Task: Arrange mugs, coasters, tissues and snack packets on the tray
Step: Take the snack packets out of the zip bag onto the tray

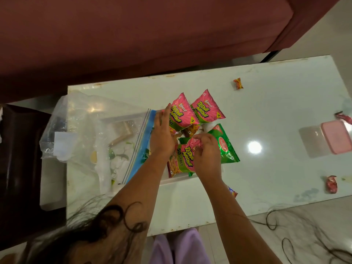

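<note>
We've got one view only: head cam, wide-angle, looking steeply down and slightly forward over the white surface [266, 115]. It sits close; both forearms run up from the bottom edge to frame centre, and loose hair [106, 221] cuts into the lower left. The surface's long edges tilt, lower left to upper right. A maroon sofa [133, 35] fills the top, floor shows at the top right and bottom right corners. Straight edges bow toward the frame borders. No second view, so no overlap.
</note>
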Action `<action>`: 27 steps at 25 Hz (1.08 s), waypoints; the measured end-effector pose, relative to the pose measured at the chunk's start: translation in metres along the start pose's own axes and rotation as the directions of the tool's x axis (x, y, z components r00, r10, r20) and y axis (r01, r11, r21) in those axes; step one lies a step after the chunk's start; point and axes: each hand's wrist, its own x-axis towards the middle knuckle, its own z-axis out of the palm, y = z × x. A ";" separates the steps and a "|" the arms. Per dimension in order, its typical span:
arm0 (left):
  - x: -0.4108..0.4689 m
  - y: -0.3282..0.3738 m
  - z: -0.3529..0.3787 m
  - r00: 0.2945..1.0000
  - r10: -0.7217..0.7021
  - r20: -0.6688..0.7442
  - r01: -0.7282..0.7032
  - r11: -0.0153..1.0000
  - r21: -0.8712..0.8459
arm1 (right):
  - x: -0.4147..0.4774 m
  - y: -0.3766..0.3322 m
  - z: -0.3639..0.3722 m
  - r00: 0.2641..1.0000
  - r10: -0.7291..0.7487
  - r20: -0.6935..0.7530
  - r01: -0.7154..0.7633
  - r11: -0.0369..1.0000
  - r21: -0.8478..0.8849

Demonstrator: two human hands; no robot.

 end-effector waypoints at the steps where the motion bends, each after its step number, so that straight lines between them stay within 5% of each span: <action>1: -0.001 0.000 0.000 1.000 0.003 0.016 -0.003 1.000 0.016 | -0.002 0.000 0.001 1.000 -0.002 -0.005 0.002 1.000 -0.002; 6: -0.023 0.006 -0.008 1.000 -0.007 0.014 0.007 1.000 0.006 | -0.012 -0.007 0.009 0.999 0.005 -0.034 -0.010 0.989 -0.149; 10: -0.061 0.019 -0.037 0.943 -0.019 -0.333 -0.015 0.995 -0.098 | -0.009 -0.034 0.018 0.985 -0.127 -0.117 0.127 0.992 -0.012; 13: -0.076 -0.003 -0.078 0.812 -0.095 -0.576 -0.026 0.980 -0.197 | -0.011 -0.065 0.047 0.981 -0.041 0.191 0.008 0.985 0.174; 15: -0.076 -0.033 -0.101 0.741 -0.285 -0.608 0.185 0.957 -0.223 | -0.020 -0.081 0.074 0.912 0.085 0.401 -0.177 0.964 0.199; 17: -0.074 -0.067 -0.113 0.690 -0.500 -0.524 0.409 0.866 -0.287 | -0.026 -0.088 0.100 0.821 0.251 0.513 -0.416 0.878 0.237; 20: -0.069 -0.118 -0.126 0.777 -0.553 -0.299 0.486 0.830 -0.274 | -0.020 -0.100 0.129 0.728 0.363 0.581 -0.627 0.695 0.351; 24: -0.069 -0.154 -0.135 0.894 -0.444 0.064 0.444 0.896 0.007 | 0.003 -0.122 0.135 0.724 0.405 0.558 -0.667 0.618 0.417; 27: -0.077 -0.152 -0.149 0.881 -0.456 0.124 0.473 0.856 -0.209 | 0.007 -0.143 0.118 0.816 0.292 0.498 -0.517 0.755 0.404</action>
